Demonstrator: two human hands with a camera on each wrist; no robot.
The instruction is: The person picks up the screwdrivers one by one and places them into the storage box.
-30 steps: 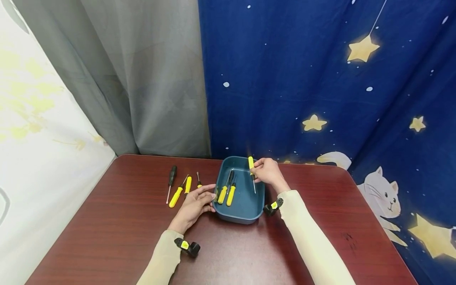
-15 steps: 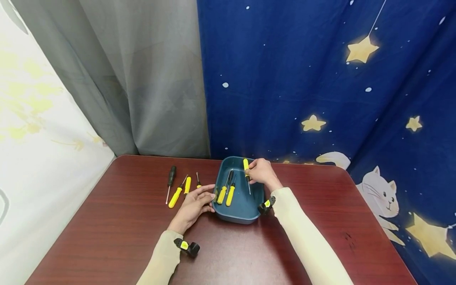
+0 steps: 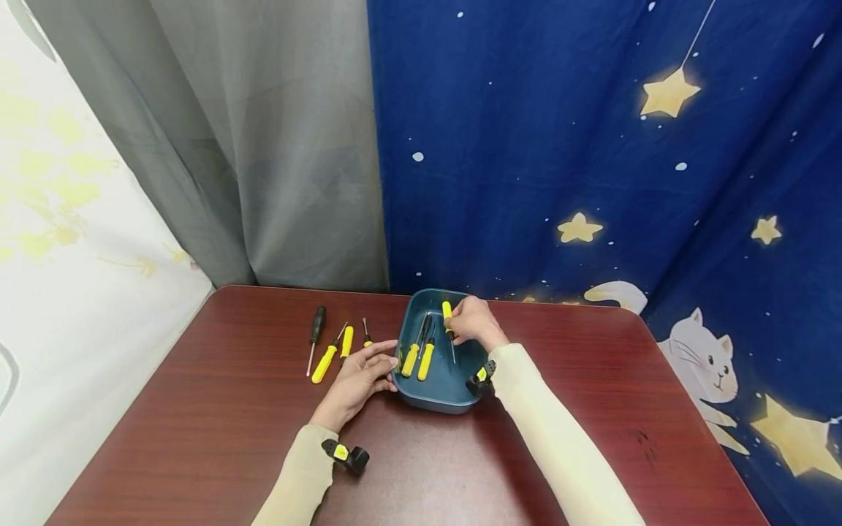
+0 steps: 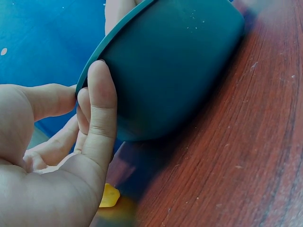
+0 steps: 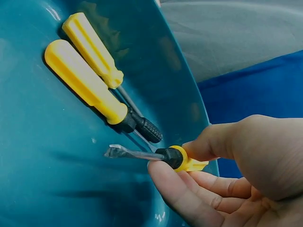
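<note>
My left hand [image 3: 358, 380] grips the left rim of a blue plastic tub [image 3: 430, 406], thumb on one side and fingers against the outer wall [image 4: 175, 71]. In my right hand [image 3: 476, 321], thumb and fingers pinch a yellow-handled screwdriver [image 3: 448, 311] near its black collar. Its flat metal tip [image 5: 116, 151] points down into the tub in the right wrist view. Beside it in the tub lie two yellow-handled screwdrivers [image 5: 85, 80] and a black-handled one [image 5: 149, 130].
Left of the tub on the red-brown table [image 3: 217, 409] lie a black-handled screwdriver [image 3: 319, 323] and two yellow ones, one of them [image 3: 325, 364] nearer the front. Another screwdriver [image 3: 366, 337] is partly hidden behind my left hand. Curtains [image 3: 487, 183] hang behind the table.
My right hand has moved left and lower over the tub, carrying the yellow-handled screwdriver closer to those lying inside. The left hand stays at the rim.
</note>
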